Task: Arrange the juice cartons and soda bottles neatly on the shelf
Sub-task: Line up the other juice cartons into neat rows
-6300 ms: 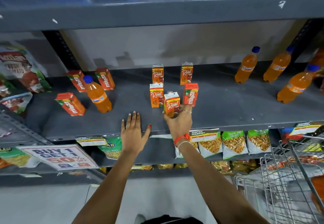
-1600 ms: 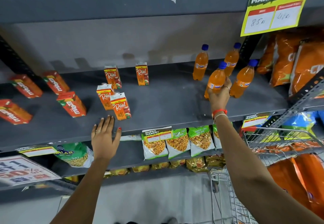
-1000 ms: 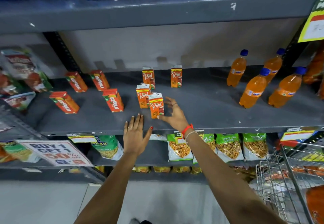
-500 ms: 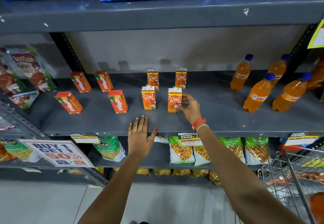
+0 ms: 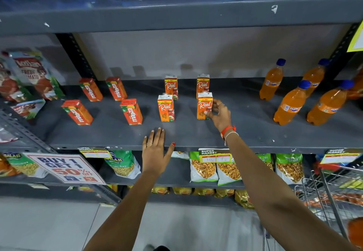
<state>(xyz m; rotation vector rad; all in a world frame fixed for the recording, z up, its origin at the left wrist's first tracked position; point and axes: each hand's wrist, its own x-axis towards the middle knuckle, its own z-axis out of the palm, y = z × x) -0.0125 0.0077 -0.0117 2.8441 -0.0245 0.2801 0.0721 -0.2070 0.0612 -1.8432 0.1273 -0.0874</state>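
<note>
Right hand [image 5: 221,114] pinching front-right orange cardboard Real juice carton [image 5: 204,106], upright mid grey metal shelf [image 5: 196,137]; left hand [image 5: 155,152] spread flat at front edge. Could topple carton on hasty release, or knock rear carton [image 5: 203,85].

Shelf [image 5: 196,137]: bare front strip, 6 o'clock; open lane at 3 o'clock between Real cartons [image 5: 166,108] and soda bottles [image 5: 290,103]. Obstacles: Maaza cartons [image 5: 131,111] at 9 o'clock; upper shelf [image 5: 176,15] overhead, 12 o'clock.

Snack packets [image 5: 204,169] below, promo sign [image 5: 64,168], wire trolley [image 5: 337,188].
</note>
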